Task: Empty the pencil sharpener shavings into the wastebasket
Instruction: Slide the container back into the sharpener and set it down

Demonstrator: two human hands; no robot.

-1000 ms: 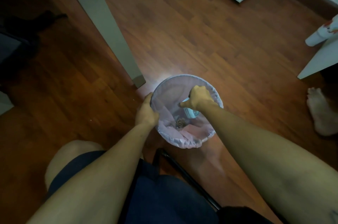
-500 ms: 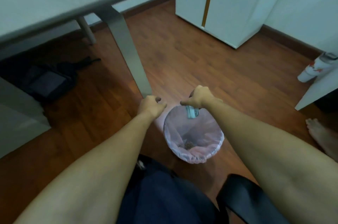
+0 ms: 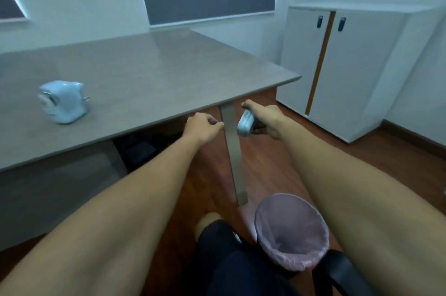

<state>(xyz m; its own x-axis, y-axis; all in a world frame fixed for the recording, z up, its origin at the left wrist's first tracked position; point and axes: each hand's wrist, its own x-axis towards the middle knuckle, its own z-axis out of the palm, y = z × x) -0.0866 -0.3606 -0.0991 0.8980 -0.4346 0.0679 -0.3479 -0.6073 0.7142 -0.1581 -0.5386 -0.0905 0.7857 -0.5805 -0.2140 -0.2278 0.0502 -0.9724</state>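
Note:
My right hand [image 3: 266, 120] grips the small pale-blue shavings drawer [image 3: 245, 125], held up beside the table's front right corner. My left hand [image 3: 201, 128] hovers just left of it, fingers curled with nothing in them, close to the table edge. The light-blue pencil sharpener body [image 3: 63, 102] stands on the grey table [image 3: 149, 73] at the left. The wastebasket [image 3: 292, 228] with its pink liner sits on the wooden floor low in view, under my right forearm, which hides part of its rim.
A grey table leg [image 3: 233, 151] runs down between my hands to the floor beside the basket. A white two-door cabinet [image 3: 342, 66] stands at the right wall. My knee [image 3: 207, 223] and a dark chair part [image 3: 342, 271] are near the basket.
Both hands have risen from the wastebasket to table height, the right one carrying the drawer. My left hand let go of the basket rim. The view tilted up to show the tabletop and sharpener.

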